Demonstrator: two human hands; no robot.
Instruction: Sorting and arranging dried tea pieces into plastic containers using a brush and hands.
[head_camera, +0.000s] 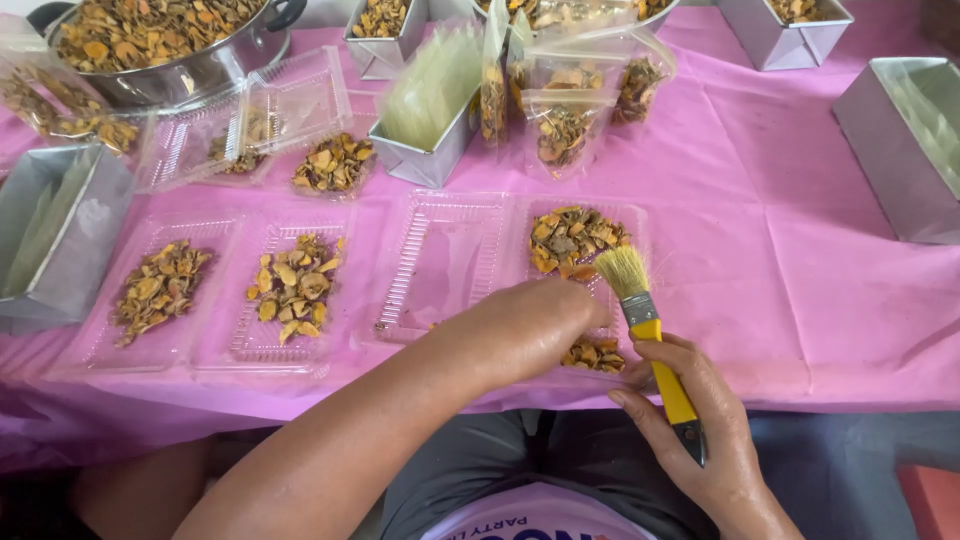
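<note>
Head view: the right hand (700, 430) is wrapped around the glossy yellow handle of a flat paintbrush (648, 325), its metal ferrule and pale, frayed bristles pointing up toward the far side of the table. The left hand (535, 325) lies knuckles-up at the near edge of the pink cloth (800, 280), fingers curled down onto a small heap of dried orange-brown chips (593, 355); whether they pinch any cannot be told. Just beyond the bristles, more chips fill one half of an open clear ribbed plastic clamshell (450, 260). Toward the near left corner another clamshell (190, 300) holds two loose piles. Folded sheet-metal boxes (425, 150) and a steel pot (190, 70) heaped with chips stand along the far edge.
</note>
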